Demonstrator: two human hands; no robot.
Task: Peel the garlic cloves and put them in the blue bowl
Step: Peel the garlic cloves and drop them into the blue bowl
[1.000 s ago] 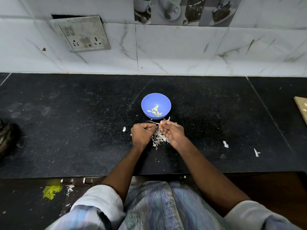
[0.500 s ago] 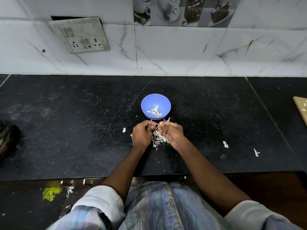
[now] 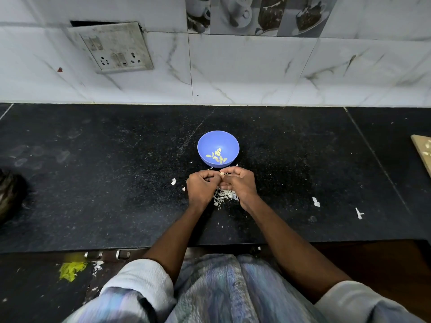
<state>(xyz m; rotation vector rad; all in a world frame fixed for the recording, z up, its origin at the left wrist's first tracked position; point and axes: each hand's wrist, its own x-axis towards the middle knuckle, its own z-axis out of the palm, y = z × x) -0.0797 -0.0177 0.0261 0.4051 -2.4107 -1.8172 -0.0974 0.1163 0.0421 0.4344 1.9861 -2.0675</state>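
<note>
Both hands, left hand [image 3: 202, 188] and right hand [image 3: 238, 183], have closed together, pinching one garlic clove [image 3: 221, 173]; peeling continues beside the blue bowl [image 3: 229, 142].

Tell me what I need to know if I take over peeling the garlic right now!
Left hand: fingers curled, pinching a small pale garlic clove together with the right hand.
Right hand: fingers curled, working the same clove.
Blue bowl: on the black counter just beyond the hands, with several peeled cloves in it.
Peel pile: on the counter under the hands; a few stray scraps lie off to the right.
Done: some cloves peeled and in the bowl.
Left: finish this clove and drop it in. I cannot see any more unpeeled cloves.
</note>
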